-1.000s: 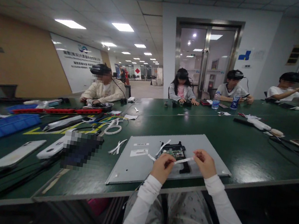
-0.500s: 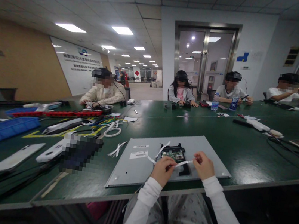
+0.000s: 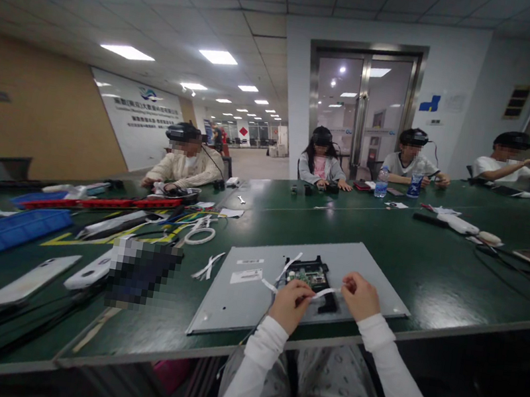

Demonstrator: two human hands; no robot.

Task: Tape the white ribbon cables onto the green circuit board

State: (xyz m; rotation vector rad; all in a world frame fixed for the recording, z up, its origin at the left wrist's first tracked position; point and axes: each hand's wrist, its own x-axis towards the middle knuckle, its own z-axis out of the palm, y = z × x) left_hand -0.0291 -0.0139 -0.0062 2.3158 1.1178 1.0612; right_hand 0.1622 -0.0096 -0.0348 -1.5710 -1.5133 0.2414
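A white strip (image 3: 326, 292) runs between my two hands, above a grey metal panel (image 3: 232, 311) on the table. Fingers pinched, my left hand (image 3: 289, 302) grips the strip toward its left part. Its right end is pinched in my right hand (image 3: 359, 295). Behind the strip, a green circuit board (image 3: 310, 275) sits in a black frame (image 3: 320, 261) on the panel. Another white strip (image 3: 291, 264) lies at the board's left side. A short white piece (image 3: 269, 285) sticks out left of my left hand, which hides where it leads.
Left of the panel lie several cut white strips (image 3: 208, 266), a white tape ring (image 3: 199, 236), a white phone (image 3: 28, 280) and a blue tray (image 3: 9, 228). Two bottles (image 3: 381, 182) stand across the table, where several people sit. Cables (image 3: 502, 256) lie at the right.
Both hands stay almost in place, still pinching the white strip. The view has shifted very slightly.
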